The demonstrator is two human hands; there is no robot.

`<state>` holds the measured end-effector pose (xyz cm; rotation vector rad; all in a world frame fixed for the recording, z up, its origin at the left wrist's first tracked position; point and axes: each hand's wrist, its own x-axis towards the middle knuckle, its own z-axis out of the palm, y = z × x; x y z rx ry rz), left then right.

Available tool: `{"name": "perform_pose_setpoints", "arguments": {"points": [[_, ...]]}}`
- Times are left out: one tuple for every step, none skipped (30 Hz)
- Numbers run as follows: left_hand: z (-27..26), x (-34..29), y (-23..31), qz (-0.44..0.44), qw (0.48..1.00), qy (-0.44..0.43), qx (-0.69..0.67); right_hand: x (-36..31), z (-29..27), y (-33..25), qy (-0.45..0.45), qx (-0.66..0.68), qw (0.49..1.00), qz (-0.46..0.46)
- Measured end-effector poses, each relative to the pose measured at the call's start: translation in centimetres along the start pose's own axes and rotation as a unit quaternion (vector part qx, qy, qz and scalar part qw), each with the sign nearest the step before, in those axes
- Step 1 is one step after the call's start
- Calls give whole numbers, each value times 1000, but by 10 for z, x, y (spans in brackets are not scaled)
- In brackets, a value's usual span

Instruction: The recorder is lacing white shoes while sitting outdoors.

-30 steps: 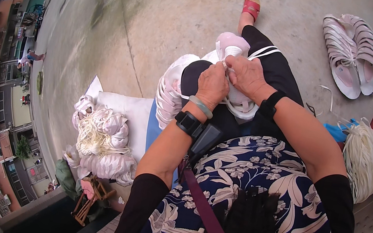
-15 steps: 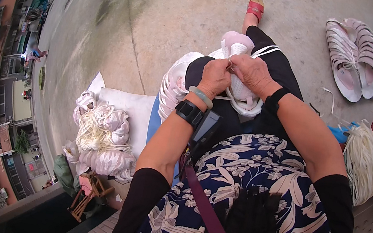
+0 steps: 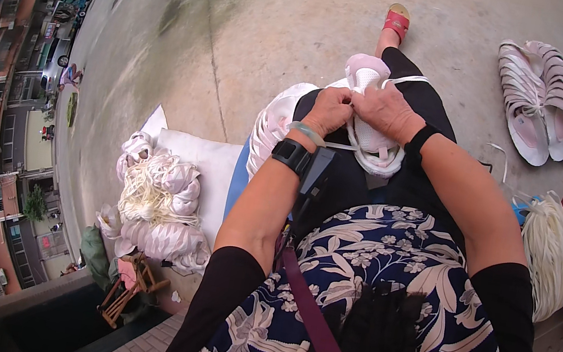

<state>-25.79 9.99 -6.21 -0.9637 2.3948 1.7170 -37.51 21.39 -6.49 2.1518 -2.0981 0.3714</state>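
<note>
A white and pale pink shoe upper (image 3: 374,138) lies across my lap, its padded pink tongue pointing away from me. My left hand (image 3: 331,110) is closed in a pinch at the upper's lacing edge, fingertips meeting those of the other hand. My right hand (image 3: 385,110) is closed over the upper's middle, thumb and forefinger pinching there. A white shoelace (image 3: 407,79) runs out past my right hand; the bit between the fingertips is mostly hidden. Beside my left wrist, a stack of similar uppers (image 3: 277,120) rests against my leg.
On the ground at the left, a pile of uppers (image 3: 164,242) with tangled cream laces (image 3: 150,188) lies by a white sheet (image 3: 206,164). Two rows of nested uppers (image 3: 539,106) lie at the far right. A thick bundle of white laces (image 3: 552,256) hangs nearer, beside a wooden folding stool's opposite side.
The whole view has shifted slightly, so things sit a little lower and to the right. Both hands stay together at the upper, with my fingers drawn slightly closer over it.
</note>
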Motion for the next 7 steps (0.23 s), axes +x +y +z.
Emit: {"name": "perform_pose_setpoints", "arguments": {"points": [[0, 0, -1, 5, 1000, -9, -10, 1, -2, -3, 1, -1, 1000, 0], [1, -1, 2, 6, 1000, -10, -10, 2, -3, -8, -13, -10, 1000, 18], [1, -2, 4, -13, 1000, 1, -14, 2, -4, -12, -26, -20, 999, 35], [2, -3, 6, -31, 999, 12, -18, 1, -6, -15, -27, -22, 999, 36], [4, -3, 0, -29, 999, 17, -20, 3, -9, -20, -44, -6, 998, 51], [8, -2, -8, 22, 998, 61, 9, 5, -12, -24, -61, 9, 996, 64], [9, -2, -17, 73, 991, 105, 38, 8, -14, -26, -60, 6, 996, 58]]}}
